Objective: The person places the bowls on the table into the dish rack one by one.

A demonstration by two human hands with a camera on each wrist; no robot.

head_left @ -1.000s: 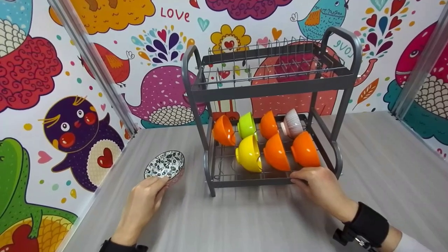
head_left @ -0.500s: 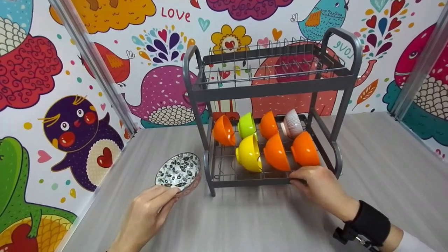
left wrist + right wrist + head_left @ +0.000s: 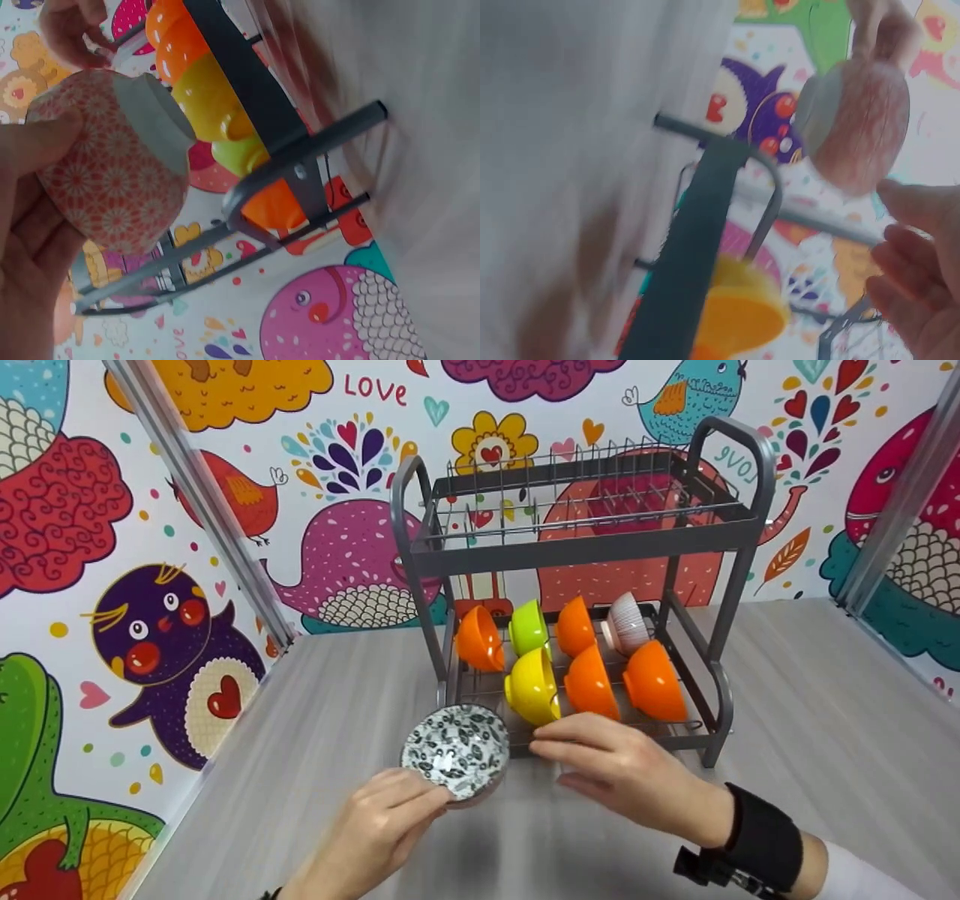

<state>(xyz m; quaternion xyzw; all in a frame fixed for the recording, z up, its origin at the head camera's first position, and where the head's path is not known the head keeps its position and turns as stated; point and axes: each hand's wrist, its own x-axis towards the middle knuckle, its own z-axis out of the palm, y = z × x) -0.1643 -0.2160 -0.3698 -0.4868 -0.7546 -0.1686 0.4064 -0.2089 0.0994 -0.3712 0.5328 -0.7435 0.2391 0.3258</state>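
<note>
Between thumb and fingers, my left hand (image 3: 382, 825) pinches the near rim of a small bowl (image 3: 455, 751). Its inside is white with black leaves and flowers; the left wrist view shows a red floral outside and a pale foot on the bowl (image 3: 124, 169). The bowl is held up in front of the lower left part of a dark grey dish rack (image 3: 585, 549), overlapping its front rail. My right hand (image 3: 630, 772) holds nothing. Its fingers reach toward the bowl from the right, a small gap away, in front of the lower tier.
On the rack's lower tier, tilted bowls stand in two rows: a yellow bowl (image 3: 531, 688), a green bowl (image 3: 529, 628), several orange ones such as the orange bowl (image 3: 655, 682), and a white striped bowl (image 3: 628, 626). The upper tier (image 3: 517, 510) has wire dividers. Cartoon-printed walls (image 3: 360, 555) enclose the table (image 3: 345, 675).
My left hand has carried the patterned bowl rightward from beside the rack to its front. My right hand has let go of the rack's front rail and moved left toward the bowl.
</note>
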